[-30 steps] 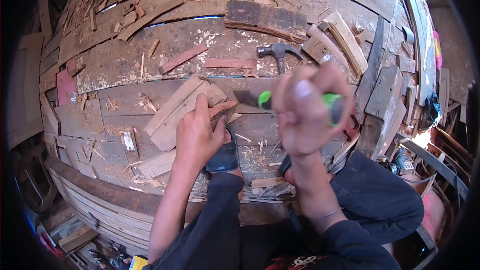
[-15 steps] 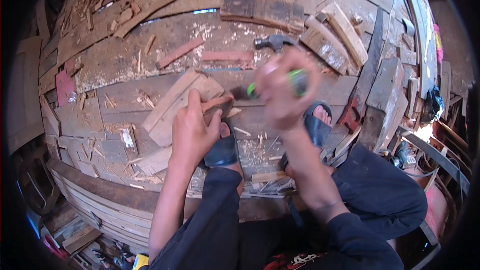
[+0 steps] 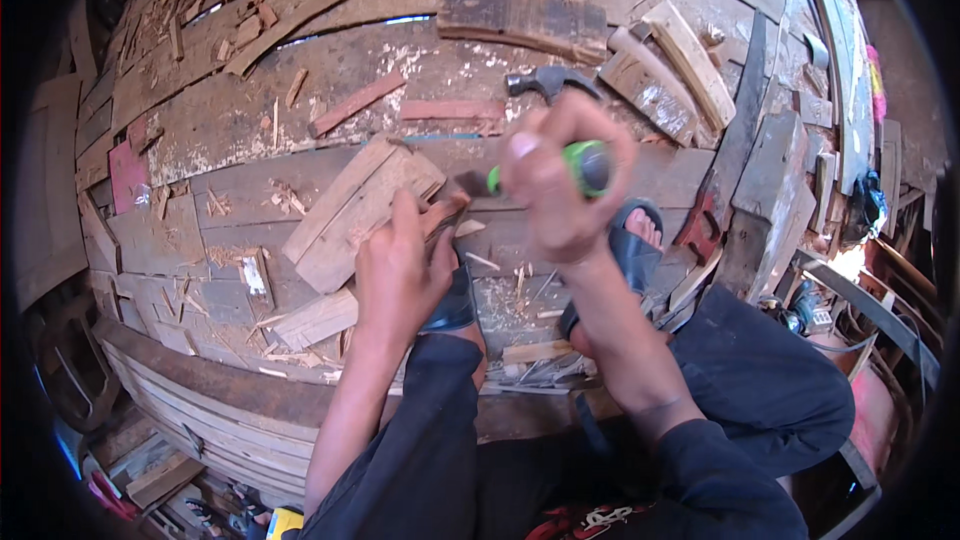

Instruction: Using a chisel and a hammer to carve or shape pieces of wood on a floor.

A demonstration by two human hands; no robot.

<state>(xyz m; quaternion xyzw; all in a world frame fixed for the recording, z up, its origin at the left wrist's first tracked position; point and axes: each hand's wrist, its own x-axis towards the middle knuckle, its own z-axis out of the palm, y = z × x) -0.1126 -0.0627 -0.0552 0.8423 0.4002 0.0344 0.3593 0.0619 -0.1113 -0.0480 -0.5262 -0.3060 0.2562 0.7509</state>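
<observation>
My left hand is closed on a small reddish-brown wood piece, its fingers pinching the sides. Beneath and beside that piece lies a thick pale wood block on the plank floor. In my right hand is a chisel with a green and black handle, gripped in the fist. Its dark blade points left, close to the end of the wood piece; blur hides whether the two touch. Just beyond my right hand rests a claw hammer.
Two reddish strips, one a flat stick, lie past the block. A dark thick board is farther off. To the right are a handsaw and stacked offcuts. My sandalled feet flank the work, among scattered shavings.
My left hand has shifted slightly right and turned the wood piece to a steeper tilt. My right hand, still on the chisel, has moved only a little and looks less blurred.
</observation>
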